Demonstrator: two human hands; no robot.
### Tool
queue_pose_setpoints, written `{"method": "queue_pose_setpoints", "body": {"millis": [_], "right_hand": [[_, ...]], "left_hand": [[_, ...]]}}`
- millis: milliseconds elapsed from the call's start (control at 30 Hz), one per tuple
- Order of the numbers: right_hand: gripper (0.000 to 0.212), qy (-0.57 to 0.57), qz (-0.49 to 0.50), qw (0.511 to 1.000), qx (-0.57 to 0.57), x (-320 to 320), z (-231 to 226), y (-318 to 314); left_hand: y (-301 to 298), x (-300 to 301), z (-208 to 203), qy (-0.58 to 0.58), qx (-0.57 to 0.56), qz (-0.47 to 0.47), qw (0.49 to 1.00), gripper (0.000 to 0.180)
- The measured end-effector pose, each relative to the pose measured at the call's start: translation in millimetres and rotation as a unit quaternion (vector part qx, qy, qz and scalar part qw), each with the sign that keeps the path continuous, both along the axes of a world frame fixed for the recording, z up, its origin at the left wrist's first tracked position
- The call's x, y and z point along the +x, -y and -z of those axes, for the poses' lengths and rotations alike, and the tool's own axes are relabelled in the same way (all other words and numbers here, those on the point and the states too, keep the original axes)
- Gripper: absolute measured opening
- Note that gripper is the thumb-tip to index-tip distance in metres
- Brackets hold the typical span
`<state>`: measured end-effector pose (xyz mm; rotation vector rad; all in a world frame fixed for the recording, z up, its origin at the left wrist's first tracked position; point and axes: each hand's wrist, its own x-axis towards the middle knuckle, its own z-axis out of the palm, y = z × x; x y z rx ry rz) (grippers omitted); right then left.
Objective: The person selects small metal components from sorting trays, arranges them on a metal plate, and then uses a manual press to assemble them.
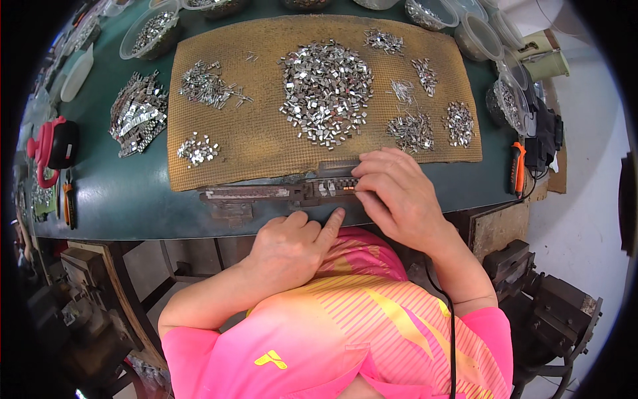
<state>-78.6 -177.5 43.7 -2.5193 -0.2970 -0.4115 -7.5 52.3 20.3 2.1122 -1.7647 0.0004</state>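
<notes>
A long dark metal jig [249, 193] lies along the table's near edge, with a row of small silver metal pieces [327, 189] set in its right part. Over that right end is my right hand [402, 196], thumb and fingers closed in a pinch; whatever is between the fingertips is hidden or too small to name. My left hand [289, 245] rests at the table edge just below the jig, its index finger stretched toward the right and the other fingers loosely curled. Nothing shows in it. Beyond the jig, a tan textured mat [246, 143] bears a large heap of silver pieces [325, 93].
Smaller piles of metal parts [206, 85] lie around the mat, and linked metal strips [139, 113] sit left of it. Plastic tubs [151, 32] line the far edge. Orange-handled tools [517, 169] and a red-and-black device [56, 146] flank the workspace. A black cable crosses my shirt.
</notes>
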Motion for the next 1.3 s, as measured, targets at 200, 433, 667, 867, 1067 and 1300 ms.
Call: {"method": "queue_pose_setpoints", "body": {"millis": [200, 433, 667, 867, 1067, 1300], "right_hand": [[0.017, -0.004, 0.001, 0.999, -0.038, 1.0, 6.8, -11.6], [0.018, 0.009, 0.021, 0.994, -0.105, 0.3, 7.7, -21.5], [0.019, -0.039, 0.024, 0.999, -0.027, 3.9, 0.3, -13.7], [0.017, -0.021, 0.031, 0.998, -0.046, 9.7, 1.4, -18.5], [0.022, -0.085, 0.028, 0.996, -0.01, 12.3, -8.4, -5.1], [0.035, -0.006, 0.049, 0.988, -0.147, 38.8, 8.4, 1.8]], "left_hand": [[-34.6, 5.7, -13.1, 0.021, 0.036, -0.037, 0.998, 0.055], [-75.0, 10.1, -23.9, 0.025, 0.036, -0.171, 0.984, 0.031], [-149.9, 25.0, -23.6, 0.061, 0.026, -0.413, 0.908, 0.013], [-200.5, 51.3, -5.5, 0.095, 0.079, -0.523, 0.843, 0.021], [-151.0, 78.3, -24.2, 0.062, -0.043, -0.509, 0.858, 0.027], [-11.3, 93.6, -32.1, 0.008, -0.057, -0.144, 0.988, 0.046]]}}
